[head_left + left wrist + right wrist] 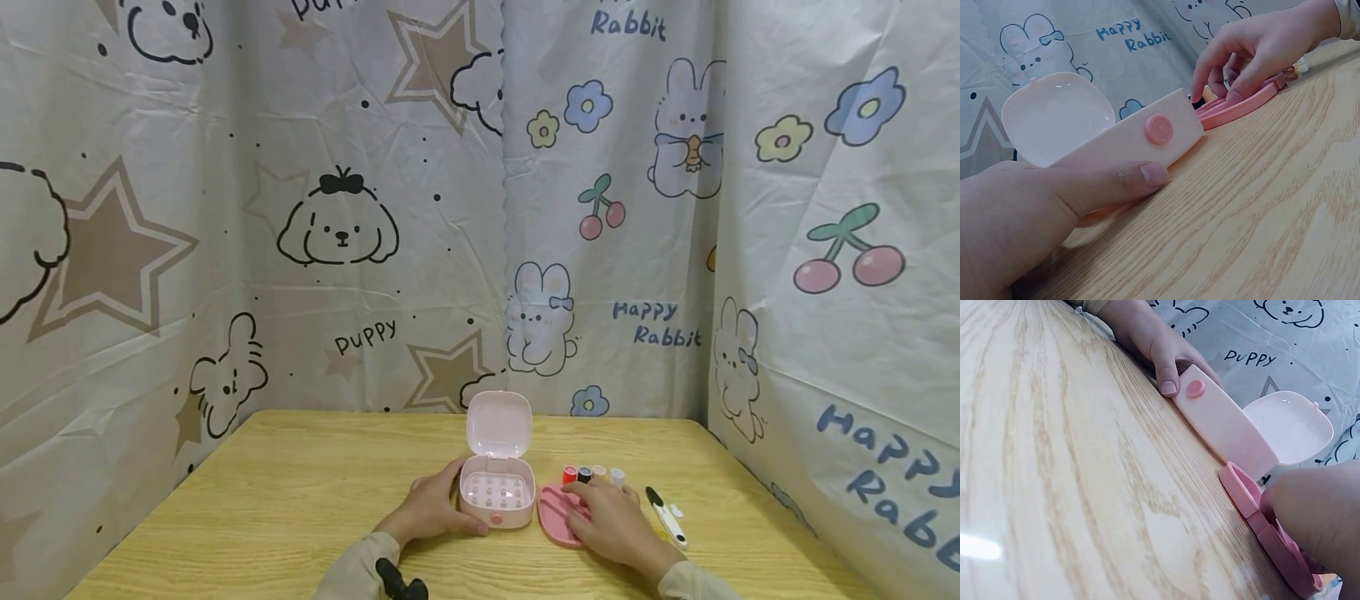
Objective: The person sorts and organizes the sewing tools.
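Note:
My left hand [435, 504] grips the left side of a pale pink box [510, 518], its thumb lying along the front near a round pink button [1159, 129]. The box's lid [498, 423] stands up at the back, and small round marks or pieces show inside in rows. My right hand [611, 521] is over a darker pink divided tray [553, 521] just right of the box. Its fingers are bent down onto the tray, with the thumb inside the rim. Whether they pinch anything is hidden.
Behind the right hand stand a red-topped piece [570, 474], a dark-topped one [585, 474] and paler ones. A white tool with a black end [670, 521] lies to the right, beside something small and yellow. Printed curtains [337, 292] hang around the wooden table [300, 492].

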The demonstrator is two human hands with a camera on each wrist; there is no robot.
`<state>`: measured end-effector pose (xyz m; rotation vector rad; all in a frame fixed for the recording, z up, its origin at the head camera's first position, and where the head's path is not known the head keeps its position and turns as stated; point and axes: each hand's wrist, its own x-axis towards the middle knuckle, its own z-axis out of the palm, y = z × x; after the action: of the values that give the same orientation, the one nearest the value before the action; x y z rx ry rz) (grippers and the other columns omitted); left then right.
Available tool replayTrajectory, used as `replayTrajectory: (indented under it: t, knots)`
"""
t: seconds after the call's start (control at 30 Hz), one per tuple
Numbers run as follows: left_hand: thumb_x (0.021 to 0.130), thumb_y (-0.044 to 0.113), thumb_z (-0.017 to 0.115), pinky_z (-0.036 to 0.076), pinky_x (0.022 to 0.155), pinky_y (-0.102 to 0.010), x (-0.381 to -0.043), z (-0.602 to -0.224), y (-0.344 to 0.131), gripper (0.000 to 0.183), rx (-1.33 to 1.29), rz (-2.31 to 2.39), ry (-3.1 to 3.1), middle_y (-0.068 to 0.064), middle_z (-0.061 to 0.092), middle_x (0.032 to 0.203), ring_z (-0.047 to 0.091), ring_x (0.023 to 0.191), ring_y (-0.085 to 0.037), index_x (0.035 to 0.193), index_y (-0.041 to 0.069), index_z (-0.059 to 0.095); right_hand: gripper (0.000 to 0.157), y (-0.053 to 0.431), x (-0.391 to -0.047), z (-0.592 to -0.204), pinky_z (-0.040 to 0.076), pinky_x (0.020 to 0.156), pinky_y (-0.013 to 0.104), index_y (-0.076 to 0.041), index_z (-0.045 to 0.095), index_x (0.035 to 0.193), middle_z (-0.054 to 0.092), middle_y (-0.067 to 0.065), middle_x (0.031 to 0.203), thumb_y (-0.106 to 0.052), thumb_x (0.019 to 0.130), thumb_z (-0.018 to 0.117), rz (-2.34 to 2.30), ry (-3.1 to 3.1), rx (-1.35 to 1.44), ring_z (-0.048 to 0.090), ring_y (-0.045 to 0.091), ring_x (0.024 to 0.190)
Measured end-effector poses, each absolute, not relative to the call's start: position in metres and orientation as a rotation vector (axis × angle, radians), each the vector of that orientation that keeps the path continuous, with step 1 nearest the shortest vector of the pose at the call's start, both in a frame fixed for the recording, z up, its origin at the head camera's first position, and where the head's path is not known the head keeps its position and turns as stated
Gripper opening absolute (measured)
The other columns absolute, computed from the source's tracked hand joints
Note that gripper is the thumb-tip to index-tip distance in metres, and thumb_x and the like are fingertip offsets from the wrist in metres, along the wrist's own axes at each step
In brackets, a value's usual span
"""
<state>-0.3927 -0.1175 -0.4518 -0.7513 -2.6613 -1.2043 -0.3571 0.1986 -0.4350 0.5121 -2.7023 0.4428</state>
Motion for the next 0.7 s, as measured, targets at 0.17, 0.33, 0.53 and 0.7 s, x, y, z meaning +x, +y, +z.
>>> replayTrajectory:
  t: [0.17, 0.33, 0.53, 0.7]
  knots:
    - [0.064, 0.055, 0.096, 0.026, 0.11, -0.065, -0.3905, -0.4509, -0.1176, 0.118, -0.74, -1.207, -2.662, -0.007, 0.052, 0.153, 0.048, 0.136, -0.036, 0.158, 0.012, 0.039, 0.036, 0.1982, -0.3572, -0.4347, 0.036, 0.095, 0.067, -0.019, 0.075, 0.12, 0.06, -0.012, 0.091, -0.028, 0.085, 0.077, 0.442, -2.722, 0.504, 0.056, 0.014, 0.09]
    - [0.064, 0.056, 0.095, 0.026, 0.11, -0.066, -0.3907, -0.4527, -0.1172, 0.119, -0.727, -1.215, -2.665, -0.007, 0.052, 0.153, 0.047, 0.136, -0.036, 0.159, 0.012, 0.039, 0.036, 0.1985, -0.3585, -0.4351, 0.038, 0.092, 0.065, -0.02, 0.075, 0.121, 0.056, -0.013, 0.087, -0.027, 0.085, 0.077, 0.446, -2.731, 0.504, 0.052, 0.012, 0.085]
    - [0.064, 0.058, 0.095, 0.026, 0.11, -0.065, -0.3921, -0.4541, -0.1179, 0.119, -0.743, -1.202, -2.652, -0.005, 0.052, 0.154, 0.047, 0.136, -0.035, 0.159, 0.013, 0.039, 0.037, 0.199, -0.3596, -0.4365, 0.039, 0.09, 0.064, -0.02, 0.075, 0.121, 0.056, -0.013, 0.087, -0.027, 0.085, 0.077, 0.437, -2.737, 0.504, 0.051, 0.012, 0.085]
    - [0.064, 0.058, 0.094, 0.027, 0.109, -0.065, -0.3918, -0.4527, -0.1179, 0.119, -0.752, -1.21, -2.645, -0.004, 0.052, 0.153, 0.047, 0.136, -0.034, 0.159, 0.013, 0.039, 0.036, 0.1995, -0.36, -0.4364, 0.038, 0.093, 0.066, -0.02, 0.075, 0.121, 0.06, -0.012, 0.093, -0.028, 0.086, 0.077, 0.445, -2.733, 0.508, 0.054, 0.013, 0.088]
